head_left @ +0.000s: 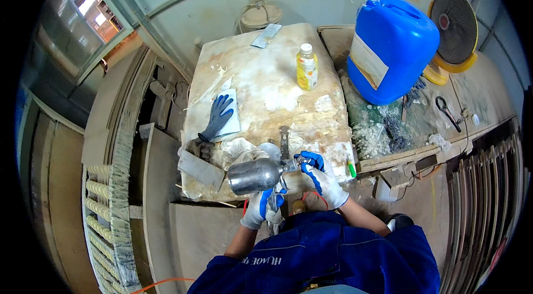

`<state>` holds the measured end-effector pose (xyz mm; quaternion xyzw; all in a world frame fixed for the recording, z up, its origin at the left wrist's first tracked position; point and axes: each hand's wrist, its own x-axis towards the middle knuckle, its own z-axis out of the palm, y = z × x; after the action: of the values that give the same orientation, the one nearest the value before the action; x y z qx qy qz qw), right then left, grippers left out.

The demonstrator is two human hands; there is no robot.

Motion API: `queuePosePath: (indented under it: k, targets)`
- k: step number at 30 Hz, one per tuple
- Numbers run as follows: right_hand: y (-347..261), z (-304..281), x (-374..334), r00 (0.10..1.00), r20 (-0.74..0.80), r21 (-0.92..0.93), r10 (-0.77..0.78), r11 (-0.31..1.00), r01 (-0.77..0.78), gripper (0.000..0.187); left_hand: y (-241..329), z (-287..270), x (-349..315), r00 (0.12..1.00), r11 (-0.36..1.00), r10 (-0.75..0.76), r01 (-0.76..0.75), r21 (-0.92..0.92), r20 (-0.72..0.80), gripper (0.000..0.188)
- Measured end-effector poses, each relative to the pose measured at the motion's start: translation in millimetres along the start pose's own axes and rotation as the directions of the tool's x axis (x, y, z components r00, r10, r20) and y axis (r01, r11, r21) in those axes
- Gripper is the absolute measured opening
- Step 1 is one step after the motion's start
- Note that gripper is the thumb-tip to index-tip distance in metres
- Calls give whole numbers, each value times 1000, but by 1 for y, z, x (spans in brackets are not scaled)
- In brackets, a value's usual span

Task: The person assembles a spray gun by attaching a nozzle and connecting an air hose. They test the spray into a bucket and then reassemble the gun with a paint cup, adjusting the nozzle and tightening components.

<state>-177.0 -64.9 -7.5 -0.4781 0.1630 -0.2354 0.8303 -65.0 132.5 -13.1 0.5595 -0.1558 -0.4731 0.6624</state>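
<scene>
I hold a spray gun with a shiny metal cup (pixel 254 176) over the near edge of a stained worktable (pixel 266 89). My left hand (pixel 261 205), in a white and blue glove, grips the gun from below, under the cup. My right hand (pixel 321 176), gloved the same way, closes on the gun's head to the right of the cup. The gun body is mostly hidden by my hands. A crumpled white rag (pixel 239 147) lies just beyond the cup.
A spare blue glove (pixel 217 117) lies on a white sheet at the table's left. A yellow bottle (pixel 306 67) stands at the back. A big blue jerrycan (pixel 391 47), a fan (pixel 455 28) and scissors (pixel 447 112) are on the right bench. Ribbed trim pieces (pixel 111 205) are stacked at left.
</scene>
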Motion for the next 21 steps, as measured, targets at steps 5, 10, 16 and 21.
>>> queuePosePath:
  k: [5,10,16,21]
  targets:
    - [-20,-1,-8,997,73,40,10,999,-13,40,-2,-5,0,992,985,-127,128,-119,19,28]
    - [-57,4,-12,983,171,-123,59,992,-38,50,8,7,-4,959,793,228,-283,539,167,28]
    - [-62,-12,-4,895,445,-797,-14,449,403,50,4,-12,-8,930,996,38,-67,67,365,31]
    - [-67,-14,-6,789,592,-773,-167,159,614,54,18,6,-13,897,690,260,-431,582,357,30]
